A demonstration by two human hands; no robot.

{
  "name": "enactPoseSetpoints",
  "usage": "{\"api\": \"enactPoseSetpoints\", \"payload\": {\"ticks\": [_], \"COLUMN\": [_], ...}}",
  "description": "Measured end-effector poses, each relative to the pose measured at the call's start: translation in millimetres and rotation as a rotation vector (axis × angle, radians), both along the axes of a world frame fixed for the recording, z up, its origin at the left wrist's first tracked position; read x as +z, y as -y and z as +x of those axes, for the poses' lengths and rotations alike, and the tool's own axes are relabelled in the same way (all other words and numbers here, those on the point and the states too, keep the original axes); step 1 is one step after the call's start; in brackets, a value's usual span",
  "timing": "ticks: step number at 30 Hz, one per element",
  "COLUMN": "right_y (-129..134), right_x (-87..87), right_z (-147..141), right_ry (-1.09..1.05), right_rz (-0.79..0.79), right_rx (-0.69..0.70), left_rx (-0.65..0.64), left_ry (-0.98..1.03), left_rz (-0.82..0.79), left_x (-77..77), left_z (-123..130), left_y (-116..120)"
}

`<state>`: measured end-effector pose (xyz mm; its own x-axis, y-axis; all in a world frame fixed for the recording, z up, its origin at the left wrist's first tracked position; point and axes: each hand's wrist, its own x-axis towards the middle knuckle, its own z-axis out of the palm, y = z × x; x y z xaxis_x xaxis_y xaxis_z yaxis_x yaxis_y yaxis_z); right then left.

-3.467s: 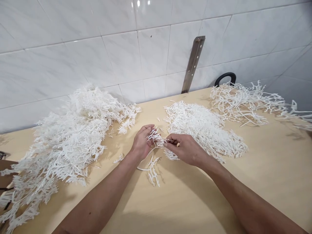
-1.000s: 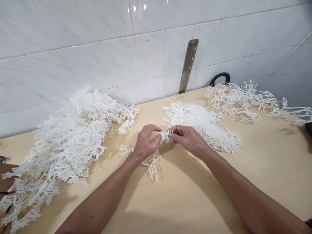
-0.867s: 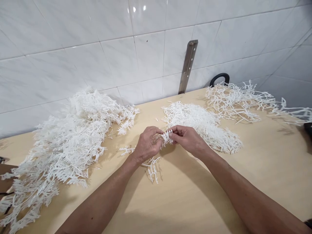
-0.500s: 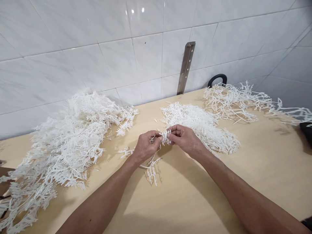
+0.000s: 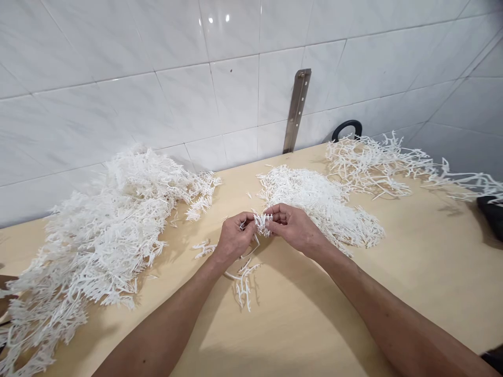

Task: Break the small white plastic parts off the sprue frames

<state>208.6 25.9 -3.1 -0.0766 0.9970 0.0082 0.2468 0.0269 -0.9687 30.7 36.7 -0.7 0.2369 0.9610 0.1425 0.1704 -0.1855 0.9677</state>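
Observation:
Fingertips of my left hand (image 5: 234, 235) are closed in a pinch on a small white branching plastic sprue (image 5: 259, 224) with many thin prongs. My right hand (image 5: 295, 226) pinches the other side of it with thumb and fingers, so the piece spans the gap between both hands. A thin white stem hangs below my left hand and leads toward a bare branched sprue (image 5: 243, 285) over the table; whether they join is unclear. Just behind my right hand lies a pile of short white plastic pieces (image 5: 314, 196), partly hidden by that hand.
On the left, a large heap of white branching sprues (image 5: 110, 230) spreads to the table's edge. More bare sprues (image 5: 369, 162) lie tangled at the back right, near a black ring-shaped handle (image 5: 348, 125). A metal bracket (image 5: 297, 110) stands against the tiled wall (image 5: 236, 99). A black object (image 5: 491, 214) sits at right.
Both hands stay together on the sprue, whose prongs are turned slightly differently. The branched stem below my left hand hangs a little lower. The whole view has shifted slightly.

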Motion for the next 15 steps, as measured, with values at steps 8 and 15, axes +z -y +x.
{"api": "enactPoseSetpoints", "payload": {"ticks": [8, 15], "right_y": [-1.8, -2.1], "right_x": [-6.0, -5.3], "right_z": [0.1, 0.6], "right_ry": [-0.085, -0.081], "right_rz": [-0.071, -0.041], "right_rx": [0.065, 0.048], "left_rx": [0.021, -0.075], "left_ry": [0.055, 0.069], "left_rz": [-0.081, -0.089], "left_x": [-6.4, -0.5], "left_z": [-3.8, -3.8], "left_y": [-7.0, -2.4]}}
